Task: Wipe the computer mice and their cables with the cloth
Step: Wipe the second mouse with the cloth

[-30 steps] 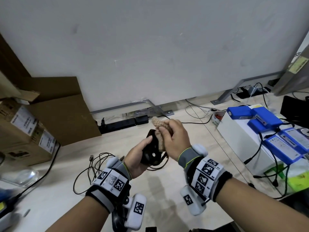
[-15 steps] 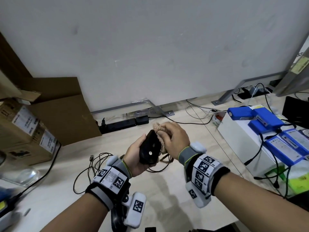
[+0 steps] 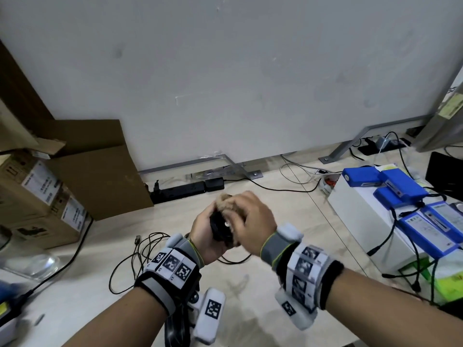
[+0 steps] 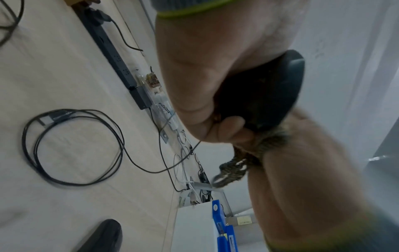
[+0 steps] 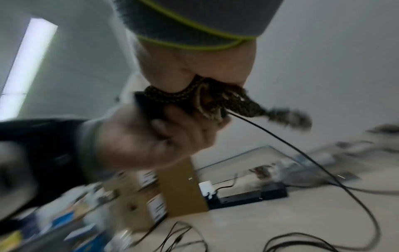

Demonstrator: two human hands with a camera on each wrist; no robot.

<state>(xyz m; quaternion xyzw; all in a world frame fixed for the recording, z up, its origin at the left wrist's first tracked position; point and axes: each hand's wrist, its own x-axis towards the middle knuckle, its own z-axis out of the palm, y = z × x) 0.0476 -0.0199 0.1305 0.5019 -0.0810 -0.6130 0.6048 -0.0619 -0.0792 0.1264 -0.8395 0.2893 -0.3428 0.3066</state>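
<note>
My left hand (image 3: 204, 234) grips a black computer mouse (image 3: 220, 227) above the table, its underside turned toward me. My right hand (image 3: 250, 225) holds a bunched brown knitted cloth (image 3: 225, 200) and presses it against the mouse. In the left wrist view the mouse (image 4: 265, 95) sits in my curled fingers with the cloth (image 4: 244, 162) just below it. The right wrist view shows the cloth (image 5: 207, 100) wadded in my palm and the thin black mouse cable (image 5: 302, 153) running down to the table. A loose cable coil (image 3: 140, 256) lies on the table under my left wrist. A second black mouse (image 4: 103, 237) lies on the table.
A black power strip (image 3: 180, 191) lies along the wall. Cardboard boxes (image 3: 40, 194) stand at the left. A white box (image 3: 370, 221) with blue packs (image 3: 395, 186) and their wires sits at the right. The pale tabletop (image 3: 250, 291) lies below my hands.
The right hand with the cloth has slid down over the mouse toward me. The left hand has kept its grip on the mouse and turned it a little.
</note>
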